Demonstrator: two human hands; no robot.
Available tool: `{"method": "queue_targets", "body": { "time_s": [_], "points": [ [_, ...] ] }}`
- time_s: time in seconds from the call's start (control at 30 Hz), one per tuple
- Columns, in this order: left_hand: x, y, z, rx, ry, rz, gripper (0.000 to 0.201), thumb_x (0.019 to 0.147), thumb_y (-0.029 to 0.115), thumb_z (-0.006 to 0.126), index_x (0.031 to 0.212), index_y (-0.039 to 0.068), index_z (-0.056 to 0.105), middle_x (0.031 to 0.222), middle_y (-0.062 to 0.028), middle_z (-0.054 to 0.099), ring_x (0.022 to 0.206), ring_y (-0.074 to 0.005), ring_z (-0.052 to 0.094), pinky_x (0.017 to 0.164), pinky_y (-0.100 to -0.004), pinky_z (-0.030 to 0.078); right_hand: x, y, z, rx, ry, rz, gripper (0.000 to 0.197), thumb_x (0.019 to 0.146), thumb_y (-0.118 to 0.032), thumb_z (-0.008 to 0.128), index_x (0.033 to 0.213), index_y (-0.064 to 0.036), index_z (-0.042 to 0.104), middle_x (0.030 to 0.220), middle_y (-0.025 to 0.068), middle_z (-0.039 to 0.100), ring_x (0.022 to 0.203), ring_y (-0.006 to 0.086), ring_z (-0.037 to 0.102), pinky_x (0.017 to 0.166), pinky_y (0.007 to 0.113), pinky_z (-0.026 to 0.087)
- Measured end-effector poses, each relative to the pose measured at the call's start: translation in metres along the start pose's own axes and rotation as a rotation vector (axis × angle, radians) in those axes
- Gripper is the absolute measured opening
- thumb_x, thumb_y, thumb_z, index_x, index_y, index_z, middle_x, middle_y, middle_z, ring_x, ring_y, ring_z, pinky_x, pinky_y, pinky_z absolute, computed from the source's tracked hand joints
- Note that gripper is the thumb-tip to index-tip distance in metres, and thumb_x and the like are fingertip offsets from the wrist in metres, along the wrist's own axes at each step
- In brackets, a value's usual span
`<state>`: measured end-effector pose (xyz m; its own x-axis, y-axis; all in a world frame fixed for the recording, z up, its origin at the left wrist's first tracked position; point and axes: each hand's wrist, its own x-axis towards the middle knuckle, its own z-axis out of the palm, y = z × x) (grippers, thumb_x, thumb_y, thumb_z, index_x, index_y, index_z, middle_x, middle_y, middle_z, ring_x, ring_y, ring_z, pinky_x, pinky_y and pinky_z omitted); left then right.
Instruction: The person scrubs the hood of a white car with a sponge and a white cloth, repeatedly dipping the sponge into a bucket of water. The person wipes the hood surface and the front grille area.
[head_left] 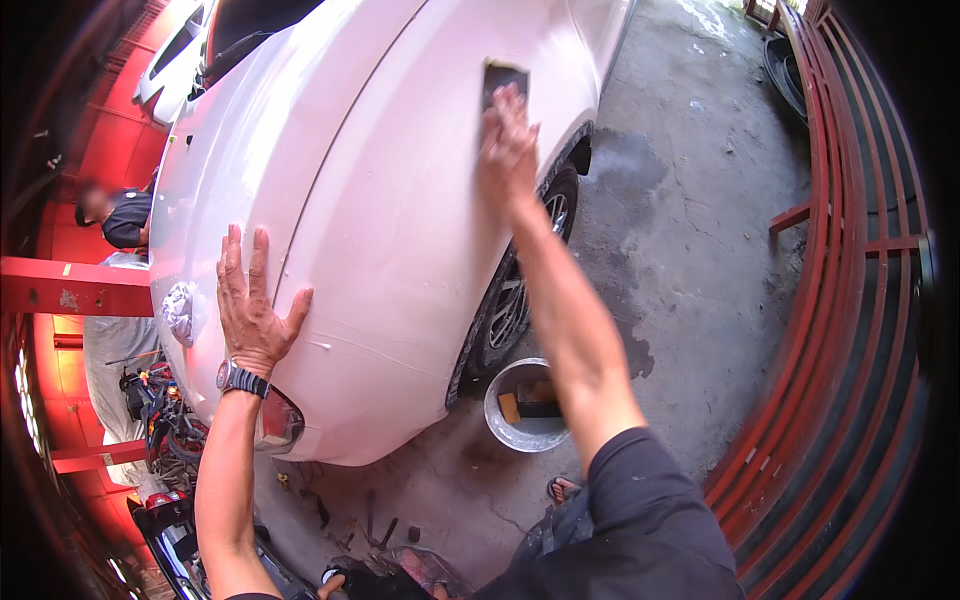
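The left hand is resting spread on the car; the right hand, fingers extended, is pressing a dark sheet there, probably light, flexible, best held flat-palmed.

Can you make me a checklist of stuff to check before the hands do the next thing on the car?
1. Right hand over the dark pad: ok, the pad lies on the car, partly under the fingers.
2. Left hand spread on the car: ok, with nothing seen in it.
3. Bucket standing upright: ok, on the floor near the front wheel.
4. Watch clear of the paint: cannot tell from above.
5. Floor dry: looks not ok, with dark, damp-looking patches.
6. Cloth clean: cannot tell; it's crumpled at the car's front.
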<state>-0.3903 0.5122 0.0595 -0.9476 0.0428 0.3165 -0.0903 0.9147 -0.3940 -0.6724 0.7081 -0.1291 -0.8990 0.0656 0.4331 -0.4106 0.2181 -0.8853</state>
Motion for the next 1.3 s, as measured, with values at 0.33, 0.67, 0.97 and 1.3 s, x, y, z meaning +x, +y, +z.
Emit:
{"method": "queue_targets", "body": {
  "time_s": [0.33, 0.67, 0.97, 1.3],
  "points": [
    [-0.001, -0.001, 0.002, 0.003, 0.030, 0.017, 0.090, 0.093, 0.056, 0.062, 0.164, 0.016, 0.025, 0.165, -0.0244, 0.025, 0.152, -0.0427, 0.027, 0.121, -0.0550, 0.027, 0.039, 0.042, -0.044, 0.050, -0.258, 0.042, 0.044, 0.109, -0.026, 0.045, 0.150, -0.0096, 0.047, 0.158, 0.0096, 0.044, 0.144, 0.0281, 0.046, 0.114, 0.049, 0.047],
    [-0.006, -0.004, -0.009, 0.025, 0.009, -0.004, 0.090, 0.092, 0.053, 0.063, 0.164, 0.016, 0.025, 0.165, -0.0250, 0.025, 0.151, -0.0442, 0.027, 0.121, -0.0557, 0.026, -0.107, 0.035, -0.035, -0.425, -0.217, -0.678, 0.059, 0.099, -0.012, 0.060, 0.155, -0.0146, 0.044, 0.162, 0.0119, 0.038, 0.149, 0.0275, 0.039, 0.128, 0.051, 0.012],
    [-0.004, -0.002, -0.006, 0.033, -0.011, -0.003, 0.089, 0.092, 0.053, 0.063, 0.164, 0.016, 0.025, 0.165, -0.0252, 0.025, 0.151, -0.0450, 0.027, 0.121, -0.0559, 0.027, -0.082, 0.010, -0.005, -0.054, -0.039, -0.161, 0.049, 0.106, -0.019, 0.047, 0.153, -0.0074, 0.046, 0.162, 0.0167, 0.037, 0.151, 0.0338, 0.035, 0.125, 0.056, 0.017],
    [0.006, 0.002, 0.001, -0.006, 0.038, 0.025, 0.091, 0.091, 0.050, 0.065, 0.164, 0.015, 0.025, 0.164, -0.0263, 0.025, 0.151, -0.0450, 0.028, 0.121, -0.0553, 0.028, 0.036, 0.050, -0.046, 0.102, -0.096, 0.354, 0.046, 0.110, -0.018, 0.038, 0.155, -0.0081, 0.041, 0.160, 0.0147, 0.039, 0.146, 0.0339, 0.042, 0.126, 0.055, 0.018]
  ]
}}
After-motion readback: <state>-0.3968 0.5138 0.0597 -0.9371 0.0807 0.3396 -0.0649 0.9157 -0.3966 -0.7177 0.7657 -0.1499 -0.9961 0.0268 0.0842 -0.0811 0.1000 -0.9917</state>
